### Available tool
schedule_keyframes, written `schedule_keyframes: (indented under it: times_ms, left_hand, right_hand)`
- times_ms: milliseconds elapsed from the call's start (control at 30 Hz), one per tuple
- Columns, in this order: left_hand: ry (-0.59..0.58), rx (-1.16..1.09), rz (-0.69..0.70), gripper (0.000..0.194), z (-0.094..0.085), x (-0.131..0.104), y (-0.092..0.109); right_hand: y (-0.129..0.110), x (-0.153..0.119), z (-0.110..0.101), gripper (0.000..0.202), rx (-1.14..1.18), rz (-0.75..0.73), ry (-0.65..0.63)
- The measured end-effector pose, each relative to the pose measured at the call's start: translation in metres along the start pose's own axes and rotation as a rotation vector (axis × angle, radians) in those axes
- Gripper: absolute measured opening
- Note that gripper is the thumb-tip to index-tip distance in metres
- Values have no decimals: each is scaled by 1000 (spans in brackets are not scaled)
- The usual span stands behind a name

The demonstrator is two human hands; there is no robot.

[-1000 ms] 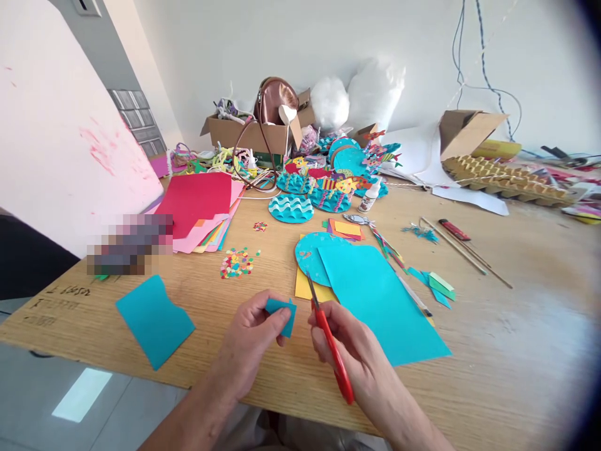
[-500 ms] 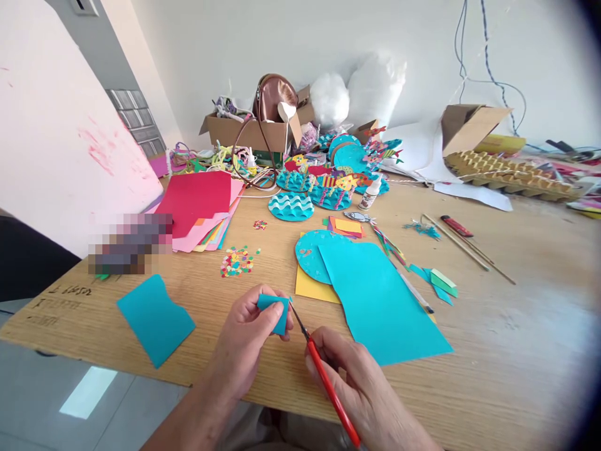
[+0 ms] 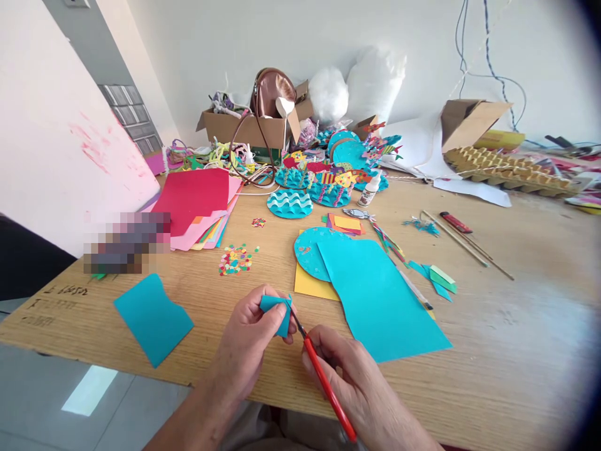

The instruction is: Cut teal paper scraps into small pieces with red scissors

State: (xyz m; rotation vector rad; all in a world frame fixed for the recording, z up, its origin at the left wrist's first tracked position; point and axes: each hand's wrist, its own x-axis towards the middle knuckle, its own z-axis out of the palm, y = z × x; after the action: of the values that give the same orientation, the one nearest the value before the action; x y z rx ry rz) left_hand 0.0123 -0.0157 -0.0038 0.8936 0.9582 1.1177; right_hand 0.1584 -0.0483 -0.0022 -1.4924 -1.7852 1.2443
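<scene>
A small piece of blue paper [image 3: 283, 322] is pinched between the thumb and fingers of my left hand [image 3: 256, 332], above the table's front part. My right hand [image 3: 345, 369] is wrapped round red-handled scissors [image 3: 323, 379]. The scissors' blades meet the top right corner of the small piece, with a thin sliver of blue standing up there. A large blue sheet [image 3: 385, 300] with a wavy left edge lies right of my hands, partly over a blue disc [image 3: 310, 254] and yellow paper [image 3: 312, 287]. Another blue piece [image 3: 153, 319] lies at the left.
Colored paper dots [image 3: 237, 260] lie beyond my hands. Behind them are a stack of colored sheets [image 3: 192, 200], blue wave-shaped crafts [image 3: 290, 204] and a glue bottle [image 3: 369, 191]. Thin sticks [image 3: 457, 238], a red cutter [image 3: 455, 222] and green paper scraps [image 3: 441, 280] are at the right.
The scissors' blades have moved slightly onto the small blue piece's corner. Both hands stay almost in place, and the view has shifted a little.
</scene>
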Motion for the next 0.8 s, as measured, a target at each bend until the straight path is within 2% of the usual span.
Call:
schedule_keyframes:
  times_ms: [367,800]
  left_hand:
    - [-11,2,-13,12,2,0,-3]
    - [15,-54,-87,13,1,1,-8]
  right_hand:
    - [-1,-1,0,32,17,-6,21]
    - [12,-2,7,38,37,22,0]
